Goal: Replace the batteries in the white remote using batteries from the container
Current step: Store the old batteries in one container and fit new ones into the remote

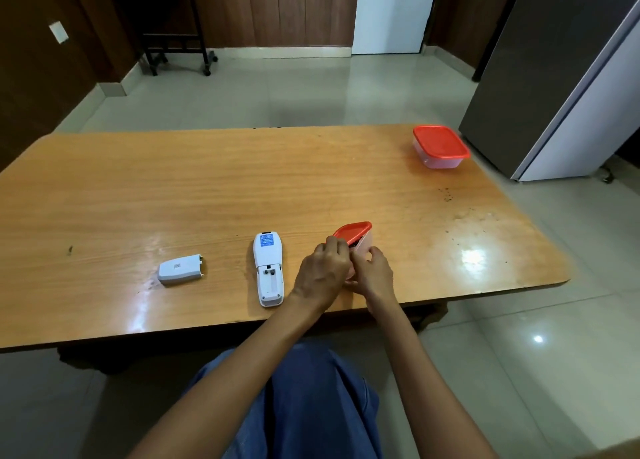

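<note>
The white remote lies face down near the table's front edge, its battery bay uncovered and showing no batteries. Its white back cover lies apart to the left. To the right of the remote, both hands hold a small clear container tilted away from me. My left hand grips the near edge of its red lid, which is lifted on that side. My right hand clasps the container's body. What is inside is hidden.
A second, larger clear container with a red lid stands at the wooden table's far right corner. A grey refrigerator stands on the right beyond the table. My legs in blue trousers are below the front edge.
</note>
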